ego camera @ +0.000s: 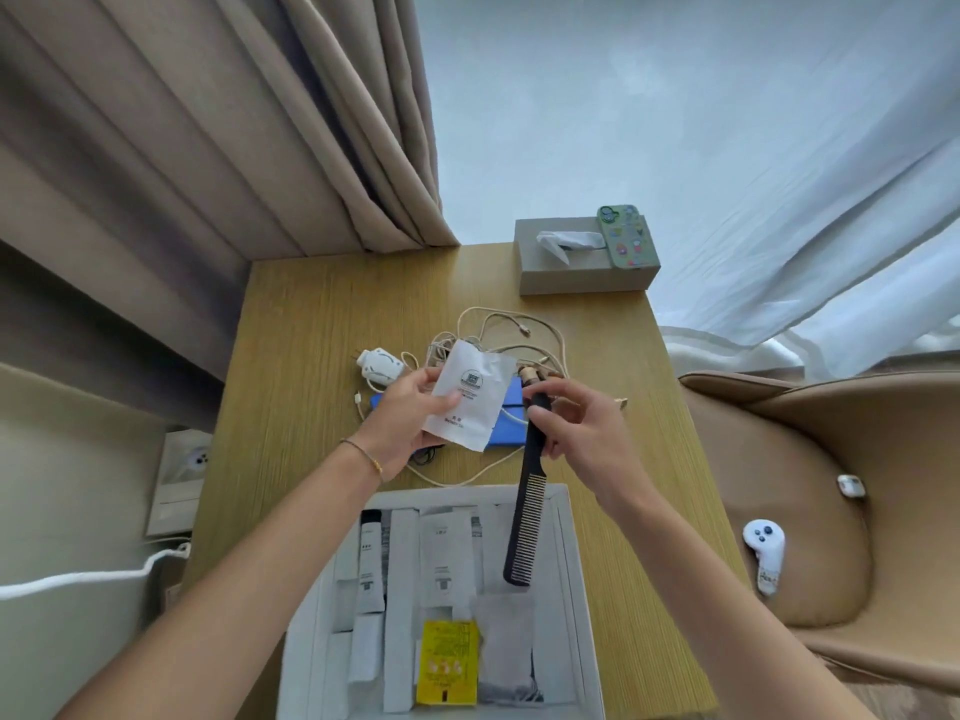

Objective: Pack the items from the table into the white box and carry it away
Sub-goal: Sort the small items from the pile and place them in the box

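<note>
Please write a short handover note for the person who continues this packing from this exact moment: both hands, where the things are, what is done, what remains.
Left hand: holds a white paper sachet above the table.
Right hand: grips the black comb by its handle; the teeth end hangs over the white box.
Done: tubes, white packets and a yellow packet already lie in the box.
Left: put in the comb and sachet; then the white charger, the tangled cables and the blue item on the wooden table. The phone rests on the tissue box. Then carry the box away.
</note>
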The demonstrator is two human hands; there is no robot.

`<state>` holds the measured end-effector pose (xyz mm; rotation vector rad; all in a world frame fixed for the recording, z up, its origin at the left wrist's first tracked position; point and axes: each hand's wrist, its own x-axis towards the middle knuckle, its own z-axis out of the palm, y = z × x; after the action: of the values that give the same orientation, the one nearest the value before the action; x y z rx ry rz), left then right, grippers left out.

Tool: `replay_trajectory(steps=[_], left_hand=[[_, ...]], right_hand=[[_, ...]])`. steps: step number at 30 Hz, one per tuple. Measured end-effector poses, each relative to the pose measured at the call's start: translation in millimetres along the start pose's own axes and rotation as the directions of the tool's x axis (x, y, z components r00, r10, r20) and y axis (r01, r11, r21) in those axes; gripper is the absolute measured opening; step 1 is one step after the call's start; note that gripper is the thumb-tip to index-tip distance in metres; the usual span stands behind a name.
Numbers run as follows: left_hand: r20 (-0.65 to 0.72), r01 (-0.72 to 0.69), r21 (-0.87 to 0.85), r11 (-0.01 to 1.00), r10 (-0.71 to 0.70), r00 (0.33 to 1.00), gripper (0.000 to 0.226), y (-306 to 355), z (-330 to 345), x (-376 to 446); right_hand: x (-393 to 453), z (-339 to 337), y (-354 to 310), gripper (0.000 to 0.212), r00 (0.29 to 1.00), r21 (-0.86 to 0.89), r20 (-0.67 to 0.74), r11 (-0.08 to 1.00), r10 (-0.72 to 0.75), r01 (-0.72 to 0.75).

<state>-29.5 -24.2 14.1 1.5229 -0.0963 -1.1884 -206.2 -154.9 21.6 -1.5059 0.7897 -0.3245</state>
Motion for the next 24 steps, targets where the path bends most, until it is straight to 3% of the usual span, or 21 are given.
replay_trajectory(steps=[7, 14, 19, 24], left_hand=[[-0.020, -0.129, 0.085, 0.988, 0.131, 0.991, 0.056, -14.7, -27.9, -46.3], [-0.041, -0.191, 0.144, 0.971, 0.198, 0.979, 0.041, -37.2, -47.8, -79.5], [-0.039, -0.197, 0.197, 0.960, 0.209, 0.977, 0.028, -58.4, -54.6, -95.3], [-0.058, -0.140, 0.246, 0.959, 0.159, 0.986, 0.026, -73.5, -58.5, -102.8]], right_hand=[[-28.2, 24.0, 21.1, 0.016, 0.998, -0.310, 0.046, 0.950, -0.034, 0.046], [-52.4, 51.8, 39.1, 0.012, 0.992, -0.668, 0.076, 0.733, -0.101, 0.126], [-62.7, 68.0, 64.9, 0.012, 0.997, -0.734, 0.078, 0.677, 0.006, 0.053], [-56.2, 78.6, 90.9, 0.005, 0.987, -0.588, -0.027, 0.796, 0.160, -0.145]])
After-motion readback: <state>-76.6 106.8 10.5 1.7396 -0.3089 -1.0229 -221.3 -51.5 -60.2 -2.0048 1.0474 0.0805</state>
